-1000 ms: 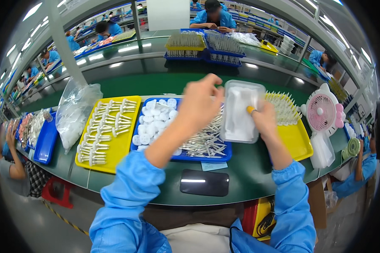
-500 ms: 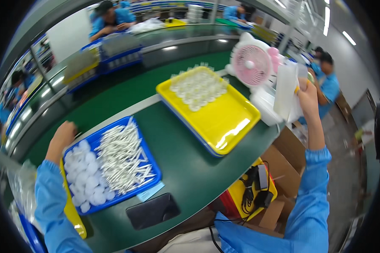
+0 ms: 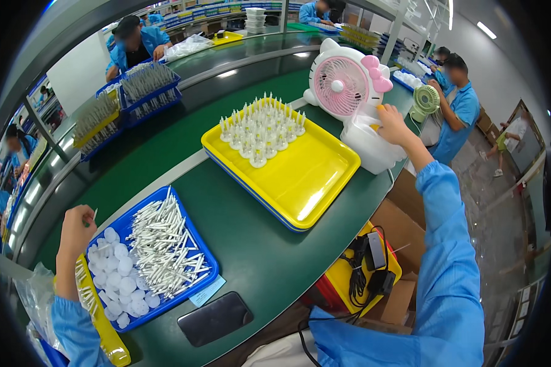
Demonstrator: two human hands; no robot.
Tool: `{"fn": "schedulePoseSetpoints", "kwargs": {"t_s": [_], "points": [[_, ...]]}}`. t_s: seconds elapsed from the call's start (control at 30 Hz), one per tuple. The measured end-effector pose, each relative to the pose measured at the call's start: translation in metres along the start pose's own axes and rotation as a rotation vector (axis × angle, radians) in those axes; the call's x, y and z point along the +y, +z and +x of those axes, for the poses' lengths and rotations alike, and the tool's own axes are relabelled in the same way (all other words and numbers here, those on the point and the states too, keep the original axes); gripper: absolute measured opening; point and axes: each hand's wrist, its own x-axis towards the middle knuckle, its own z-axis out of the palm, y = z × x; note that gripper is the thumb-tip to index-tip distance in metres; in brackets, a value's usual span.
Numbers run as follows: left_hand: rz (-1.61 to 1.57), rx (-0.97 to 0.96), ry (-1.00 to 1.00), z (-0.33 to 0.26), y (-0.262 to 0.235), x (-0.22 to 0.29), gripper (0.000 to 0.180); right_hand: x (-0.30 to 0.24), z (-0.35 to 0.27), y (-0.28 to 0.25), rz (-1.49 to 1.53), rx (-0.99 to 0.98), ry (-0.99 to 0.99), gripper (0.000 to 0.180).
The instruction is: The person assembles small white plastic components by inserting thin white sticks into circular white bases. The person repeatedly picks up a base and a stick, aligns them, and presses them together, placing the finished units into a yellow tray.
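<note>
My left hand (image 3: 76, 231) is closed beside a blue tray (image 3: 213, 260), with a thin, pale stick-like piece poking from its fingertips. That tray holds a heap of white pointed sticks (image 3: 168, 244) and a pile of round translucent white discs (image 3: 119, 275). My right hand (image 3: 398, 127), with yellow-orange finger covers, grips the upper part of a white translucent plastic container (image 3: 370, 145) at the far right of the table. Between my hands lies a yellow tray (image 3: 294, 189). Rows of upright pointed pieces on round clear bases (image 3: 260, 134) fill its far left part.
A white and pink fan (image 3: 343, 82) stands behind the container. A black phone (image 3: 215, 319) lies near the front edge. Below right, a yellow tray of cables (image 3: 361, 272) sits by cardboard boxes (image 3: 404, 214). Co-workers (image 3: 456, 110) work nearby; loaded trays (image 3: 147, 92) stand at far left.
My right hand has come down and left with the translucent container, which was held up beside the fan. My left hand has turned, fingertips now showing. The whole view has shifted slightly.
</note>
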Motion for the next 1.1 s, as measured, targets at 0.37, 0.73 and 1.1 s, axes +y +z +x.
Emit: {"fn": "schedulePoseSetpoints", "kwargs": {"t_s": [0.37, 0.73, 1.1], "points": [[-0.275, -0.051, 0.037, -0.044, -0.012, 0.066, 0.018, 0.045, -0.026, 0.026, 0.33, -0.138, -0.134, 0.029], [-0.359, 0.027, 0.18, -0.114, -0.017, 0.141, 0.028, -0.096, -0.049, -0.068, 0.467, 0.515, -0.064, 0.021], [-0.714, -0.193, 0.137, -0.147, -0.011, 0.219, 0.062, -0.398, -0.213, -0.138, 1.092, 0.14, -0.975, 0.042]]}}
